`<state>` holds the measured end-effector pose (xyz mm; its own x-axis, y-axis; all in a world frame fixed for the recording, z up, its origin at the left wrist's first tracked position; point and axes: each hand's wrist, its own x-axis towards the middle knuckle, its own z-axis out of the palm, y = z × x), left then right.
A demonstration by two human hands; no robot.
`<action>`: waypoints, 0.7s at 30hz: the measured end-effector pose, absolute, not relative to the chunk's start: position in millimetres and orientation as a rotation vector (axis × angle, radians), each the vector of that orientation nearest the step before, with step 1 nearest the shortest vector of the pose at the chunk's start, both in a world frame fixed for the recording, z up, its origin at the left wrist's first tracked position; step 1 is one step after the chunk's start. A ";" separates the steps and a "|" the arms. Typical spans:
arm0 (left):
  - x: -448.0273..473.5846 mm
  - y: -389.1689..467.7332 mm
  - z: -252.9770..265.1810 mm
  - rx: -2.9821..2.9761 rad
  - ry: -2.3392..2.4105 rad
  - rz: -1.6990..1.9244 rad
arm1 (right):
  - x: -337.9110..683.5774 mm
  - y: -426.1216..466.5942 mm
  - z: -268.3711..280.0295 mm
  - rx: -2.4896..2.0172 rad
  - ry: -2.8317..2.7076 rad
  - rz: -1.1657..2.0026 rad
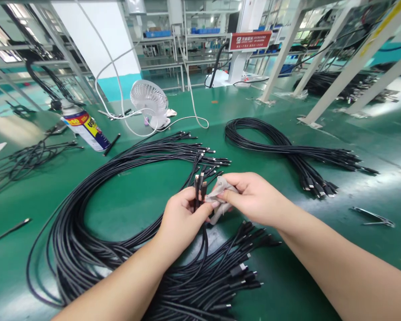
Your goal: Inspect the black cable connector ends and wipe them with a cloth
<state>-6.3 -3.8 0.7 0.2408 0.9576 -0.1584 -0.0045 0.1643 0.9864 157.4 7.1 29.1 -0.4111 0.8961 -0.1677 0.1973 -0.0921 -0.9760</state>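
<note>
My left hand is closed round several black cable ends, their connectors pointing up with metal tips showing. Pinched in my right hand is a crumpled greyish cloth, which touches the cable ends beside my left thumb. Beneath both hands a large looped bundle of black cables lies on the green table. One set of its connector ends fans out behind my hands. Another set of ends spreads out in front, partly covered by my left forearm.
A second black cable bundle lies at the right, near metal tweezers. A spray can and a small white fan stand at the back left. Loose cables lie at the far left. Metal frame legs rise at the back right.
</note>
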 end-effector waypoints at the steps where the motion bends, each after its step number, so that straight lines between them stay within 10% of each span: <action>1: -6.0 -3.6 0.5 1.169 1.083 0.923 | 157.4 7.0 29.2 -1.201 -1.591 1.564; 21: -6.4 -5.1 1.6 1.184 1.033 0.958 | 160.5 13.1 18.8 -0.965 -1.459 1.400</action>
<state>-6.4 -5.1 1.6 0.2578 0.9591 -0.1168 -0.0444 0.1325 0.9902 160.5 13.1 18.8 -0.3200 0.9445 0.0740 -0.0350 0.0662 -0.9972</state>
